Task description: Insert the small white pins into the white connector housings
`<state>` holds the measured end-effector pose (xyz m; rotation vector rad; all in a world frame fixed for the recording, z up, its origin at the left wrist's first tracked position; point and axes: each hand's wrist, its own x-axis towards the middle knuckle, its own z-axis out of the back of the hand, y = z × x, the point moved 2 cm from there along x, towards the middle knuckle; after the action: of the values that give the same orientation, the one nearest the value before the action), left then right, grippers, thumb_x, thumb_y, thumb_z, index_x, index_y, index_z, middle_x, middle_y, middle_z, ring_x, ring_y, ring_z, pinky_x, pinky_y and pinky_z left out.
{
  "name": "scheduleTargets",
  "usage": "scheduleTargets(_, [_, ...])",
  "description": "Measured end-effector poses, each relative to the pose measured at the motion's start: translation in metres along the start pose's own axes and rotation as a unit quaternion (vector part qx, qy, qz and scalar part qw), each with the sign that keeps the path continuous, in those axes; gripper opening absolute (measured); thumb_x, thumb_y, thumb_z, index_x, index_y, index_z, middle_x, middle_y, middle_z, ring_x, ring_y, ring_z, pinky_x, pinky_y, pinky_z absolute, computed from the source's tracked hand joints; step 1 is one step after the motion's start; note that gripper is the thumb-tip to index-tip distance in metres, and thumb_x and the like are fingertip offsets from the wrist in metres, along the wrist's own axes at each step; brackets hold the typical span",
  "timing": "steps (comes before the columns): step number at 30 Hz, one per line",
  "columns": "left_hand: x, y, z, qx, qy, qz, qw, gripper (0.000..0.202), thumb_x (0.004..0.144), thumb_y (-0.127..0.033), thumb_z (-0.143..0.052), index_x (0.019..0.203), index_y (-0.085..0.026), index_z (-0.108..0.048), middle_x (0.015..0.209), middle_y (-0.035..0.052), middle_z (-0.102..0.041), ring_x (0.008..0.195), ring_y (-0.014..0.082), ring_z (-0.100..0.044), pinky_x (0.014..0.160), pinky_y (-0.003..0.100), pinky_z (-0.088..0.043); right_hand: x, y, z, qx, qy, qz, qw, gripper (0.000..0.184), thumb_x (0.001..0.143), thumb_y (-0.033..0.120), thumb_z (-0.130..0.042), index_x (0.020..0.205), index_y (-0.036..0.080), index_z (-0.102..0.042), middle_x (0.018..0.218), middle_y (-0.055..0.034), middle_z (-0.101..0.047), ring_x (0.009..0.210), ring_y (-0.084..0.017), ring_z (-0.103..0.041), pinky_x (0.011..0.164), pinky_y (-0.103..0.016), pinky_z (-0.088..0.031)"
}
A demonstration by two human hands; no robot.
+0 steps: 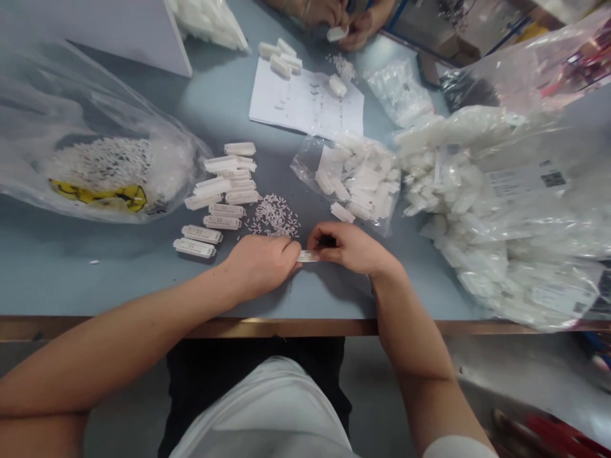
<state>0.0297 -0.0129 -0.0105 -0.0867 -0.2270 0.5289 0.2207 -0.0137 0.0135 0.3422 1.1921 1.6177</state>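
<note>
Small white plastic strip (308, 256) pinched between both hands, near the front edge of the bench (286, 327).
Its long axis lies from left to right, along this edge. Fingers of the left hand (260, 264) and of the right hand (351, 247) are closed on its two ends, so both hands are equally near. Just beyond it lies a heap of tiny white pins (274, 215), with white connector blocks (219, 197) further left.
</note>
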Motion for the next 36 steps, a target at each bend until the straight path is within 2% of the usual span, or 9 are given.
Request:
scheduleTargets(3, [0.001, 0.000, 0.001, -0.008, 0.025, 0.013, 1.000, 0.026, 0.093, -0.036, -0.048, 0.082, -0.015, -0.059, 0.071, 0.0054, -0.062, 0.061, 0.0206, -0.061, 0.046, 0.028, -0.033, -0.001, -0.003, 0.002, 0.004, 0.008, 0.007, 1.000, 0.012, 0.076, 0.019, -0.060, 0.086, 0.018, -0.066, 0.080, 0.0005, -0.066, 0.075, -0.014, -0.057, 0.070, -0.026, -0.043])
scheduleTargets(6, [0.002, 0.000, 0.001, -0.009, 0.045, 0.016, 0.999, 0.028, 0.094, -0.037, -0.046, 0.081, -0.015, -0.059, 0.071, 0.0062, -0.063, 0.062, 0.0211, -0.062, 0.047, 0.028, -0.034, 0.000, -0.002, -0.002, -0.013, -0.012, 0.001, 1.000, 0.010, 0.077, 0.022, -0.063, 0.086, 0.018, -0.066, 0.081, 0.0008, -0.066, 0.075, -0.013, -0.057, 0.070, -0.025, -0.042])
scheduleTargets(12, [0.002, 0.001, -0.001, -0.013, 0.054, 0.028, 0.998, 0.028, 0.093, -0.037, -0.046, 0.084, -0.015, -0.060, 0.075, 0.0066, -0.064, 0.064, 0.0218, -0.063, 0.046, 0.029, -0.035, 0.001, 0.001, -0.007, -0.022, -0.037, 0.006, 0.999, 0.006, 0.078, 0.022, -0.063, 0.083, 0.018, -0.065, 0.078, 0.0013, -0.065, 0.071, -0.012, -0.055, 0.066, -0.025, -0.040])
scheduleTargets(15, [0.002, 0.001, -0.001, -0.020, 0.058, 0.033, 0.998, 0.026, 0.092, -0.038, -0.049, 0.086, -0.016, -0.060, 0.079, 0.0059, -0.065, 0.067, 0.0219, -0.064, 0.047, 0.029, -0.038, 0.004, -0.003, -0.006, -0.011, -0.111, 0.032, 0.993, 0.010, 0.081, 0.028, -0.062, 0.084, 0.019, -0.065, 0.078, 0.0006, -0.066, 0.070, -0.013, -0.055, 0.065, -0.025, -0.041])
scheduleTargets(18, [0.002, 0.000, 0.001, -0.026, 0.070, 0.024, 0.997, 0.025, 0.091, -0.038, -0.051, 0.089, -0.015, -0.061, 0.082, 0.0066, -0.066, 0.071, 0.0226, -0.065, 0.050, 0.030, -0.041, 0.012, -0.008, -0.010, -0.054, -0.167, 0.078, 0.981, 0.009, 0.081, 0.021, -0.060, 0.088, 0.020, -0.066, 0.083, -0.0007, -0.067, 0.076, -0.014, -0.058, 0.072, -0.026, -0.043])
scheduleTargets(22, [0.002, -0.004, 0.004, -0.041, 0.101, -0.008, 0.994, 0.025, 0.091, -0.036, -0.050, 0.092, -0.015, -0.062, 0.082, 0.0069, -0.065, 0.077, 0.0228, -0.065, 0.054, 0.030, -0.044, 0.021, -0.013, -0.020, -0.145, -0.145, 0.101, 0.974, 0.018, 0.077, 0.009, -0.055, 0.086, 0.021, -0.065, 0.087, -0.0023, -0.064, 0.081, -0.016, -0.058, 0.076, -0.027, -0.044])
scheduleTargets(28, [0.003, -0.008, 0.004, -0.060, 0.117, -0.008, 0.991, 0.024, 0.091, -0.036, -0.049, 0.091, -0.016, -0.062, 0.081, 0.0059, -0.065, 0.076, 0.0212, -0.065, 0.055, 0.029, -0.045, 0.020, -0.012, -0.026, -0.278, -0.108, 0.088, 0.950, 0.018, 0.077, 0.006, -0.048, 0.085, 0.019, -0.058, 0.089, -0.0067, -0.061, 0.086, -0.021, -0.055, 0.076, -0.032, -0.040])
scheduleTargets(31, [0.003, -0.008, 0.003, -0.055, 0.113, -0.005, 0.992, 0.025, 0.091, -0.037, -0.049, 0.091, -0.016, -0.062, 0.081, 0.0059, -0.065, 0.076, 0.0215, -0.065, 0.054, 0.029, -0.044, 0.017, -0.012, -0.024, -0.275, -0.105, 0.094, 0.951, 0.021, 0.076, 0.004, -0.044, 0.088, 0.019, -0.055, 0.090, -0.0081, -0.061, 0.086, -0.021, -0.054, 0.075, -0.032, -0.040])
scheduleTargets(36, [0.002, -0.004, 0.005, -0.044, 0.113, 0.002, 0.993, 0.024, 0.091, -0.038, -0.051, 0.093, -0.016, -0.062, 0.082, 0.0062, -0.065, 0.075, 0.0224, -0.065, 0.054, 0.029, -0.045, 0.009, -0.013, -0.014, -0.180, -0.143, 0.087, 0.969, 0.021, 0.073, 0.006, -0.049, 0.087, 0.020, -0.055, 0.084, -0.0031, -0.063, 0.077, -0.018, -0.056, 0.070, -0.029, -0.041])
